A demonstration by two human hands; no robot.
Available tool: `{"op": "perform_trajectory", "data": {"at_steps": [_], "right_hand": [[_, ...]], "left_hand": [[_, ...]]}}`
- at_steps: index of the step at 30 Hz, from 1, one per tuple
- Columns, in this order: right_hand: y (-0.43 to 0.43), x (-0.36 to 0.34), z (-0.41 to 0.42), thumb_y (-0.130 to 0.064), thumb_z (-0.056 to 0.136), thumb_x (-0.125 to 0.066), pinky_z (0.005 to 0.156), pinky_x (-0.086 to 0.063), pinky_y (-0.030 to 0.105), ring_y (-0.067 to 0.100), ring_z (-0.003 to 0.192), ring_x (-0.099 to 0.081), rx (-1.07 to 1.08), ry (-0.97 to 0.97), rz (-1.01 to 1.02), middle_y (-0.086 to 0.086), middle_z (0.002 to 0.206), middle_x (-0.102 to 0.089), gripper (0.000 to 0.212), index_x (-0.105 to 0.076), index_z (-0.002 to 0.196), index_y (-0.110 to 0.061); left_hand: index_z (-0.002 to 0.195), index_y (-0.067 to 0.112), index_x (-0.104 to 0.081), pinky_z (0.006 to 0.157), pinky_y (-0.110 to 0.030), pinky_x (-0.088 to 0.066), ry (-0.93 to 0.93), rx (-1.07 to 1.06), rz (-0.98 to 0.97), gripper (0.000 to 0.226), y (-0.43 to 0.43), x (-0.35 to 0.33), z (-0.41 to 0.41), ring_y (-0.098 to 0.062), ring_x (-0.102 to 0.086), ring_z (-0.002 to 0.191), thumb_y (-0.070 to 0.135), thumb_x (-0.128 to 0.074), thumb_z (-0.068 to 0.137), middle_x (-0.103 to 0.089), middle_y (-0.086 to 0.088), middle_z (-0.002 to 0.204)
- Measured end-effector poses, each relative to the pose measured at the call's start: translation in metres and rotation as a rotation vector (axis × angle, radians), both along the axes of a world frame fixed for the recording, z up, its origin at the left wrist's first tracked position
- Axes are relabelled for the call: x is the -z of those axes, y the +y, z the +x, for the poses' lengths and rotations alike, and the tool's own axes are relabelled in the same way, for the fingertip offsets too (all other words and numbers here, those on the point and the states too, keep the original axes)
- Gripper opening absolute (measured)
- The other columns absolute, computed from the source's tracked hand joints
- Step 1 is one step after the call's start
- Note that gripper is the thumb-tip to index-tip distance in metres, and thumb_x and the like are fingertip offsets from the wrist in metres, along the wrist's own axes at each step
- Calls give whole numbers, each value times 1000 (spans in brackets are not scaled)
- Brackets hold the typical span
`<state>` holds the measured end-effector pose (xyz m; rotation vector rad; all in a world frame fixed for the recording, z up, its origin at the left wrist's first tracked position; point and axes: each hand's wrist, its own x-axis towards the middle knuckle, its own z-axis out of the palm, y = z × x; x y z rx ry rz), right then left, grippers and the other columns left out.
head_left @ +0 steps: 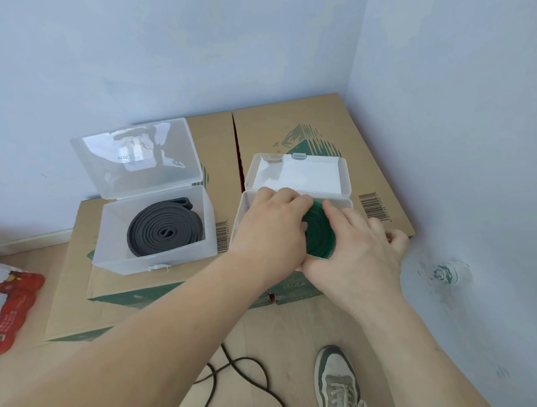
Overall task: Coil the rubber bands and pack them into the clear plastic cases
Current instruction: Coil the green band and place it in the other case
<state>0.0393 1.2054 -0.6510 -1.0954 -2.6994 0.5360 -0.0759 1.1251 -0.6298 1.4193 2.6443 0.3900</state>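
Both hands grip the coiled dark-green rubber band (320, 231) at the near edge of the right-hand brown cardboard box (303, 123): the left hand (271, 231) curls over its left rim, the right hand (357, 251) pinches its right side. Held flat between them, it sits in the mouth of the open clear plastic case (345, 203), lid (297, 177) tipped back beyond, so seating it looks like a straight push down; its depth is hidden.

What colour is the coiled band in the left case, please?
The band is dark grey; head view.
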Motion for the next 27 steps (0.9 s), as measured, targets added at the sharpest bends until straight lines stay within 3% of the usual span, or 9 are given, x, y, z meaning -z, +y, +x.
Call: {"op": "perform_trajectory", "data": {"at_steps": [2,5,9,13,16,19,22,27], "right_hand": [[0,-4,-2,-70,73,-59,111,-24,50,18,126,-45,0,-42,-38,-20,140,-51,84,-38,149,-43],[-1,-7,-4,-89,69,-48,117,-21,56,21,135,-39,-11,-92,-86,-17,145,-47,97,-33,152,-40],[-3,-4,-4,-88,73,-47,122,-11,61,25,147,-24,-41,-113,-105,-13,156,-31,107,-17,161,-35],[-7,0,-2,-76,60,-65,119,-22,62,28,145,-31,-27,107,-20,-5,151,-39,99,-50,147,-33],[-5,6,-2,-68,61,-71,117,-26,63,25,144,-37,-81,166,18,-8,144,-52,90,-60,140,-27],[-4,5,-3,-68,66,-68,121,-21,59,20,148,-31,-85,131,-12,-10,148,-54,95,-50,147,-22],[-4,5,-2,-66,70,-73,123,-18,55,17,150,-27,-82,166,-38,-9,152,-49,103,-38,155,-21],[1,-4,2,-64,64,-85,127,-7,54,13,151,-27,-74,157,-70,-11,159,-41,108,-41,154,-24]], "left_hand": [[127,17,-62,101,-38,-41,14,5,16,30,-4,0,2,-28,-53,112,17,-51,100,-56,-6,137],[132,14,-60,96,-41,-50,-54,23,91,34,-17,-7,-5,-28,-55,121,14,-57,98,-44,-7,153],[136,16,-58,114,-40,-41,-32,176,-71,37,-31,-5,-16,-21,-40,143,28,-51,102,-46,1,157],[130,15,-58,115,-41,-39,-15,185,-161,36,-32,-6,-18,-26,-40,142,32,-43,103,-45,-3,156],[146,20,-50,119,-37,-34,-91,195,-151,42,-35,-9,-17,-23,-39,146,30,-47,105,-36,-2,164],[159,27,-33,124,-29,-23,-221,154,-166,58,-39,-15,-21,-17,-25,155,36,-52,105,-18,5,171],[162,25,-26,121,-22,-16,-292,139,-212,68,-37,-22,-29,-13,-20,156,42,-55,103,-15,7,171],[162,35,-23,119,-17,-10,-319,156,-206,67,-39,-19,-31,-3,-15,155,43,-55,103,-12,17,170]]}}
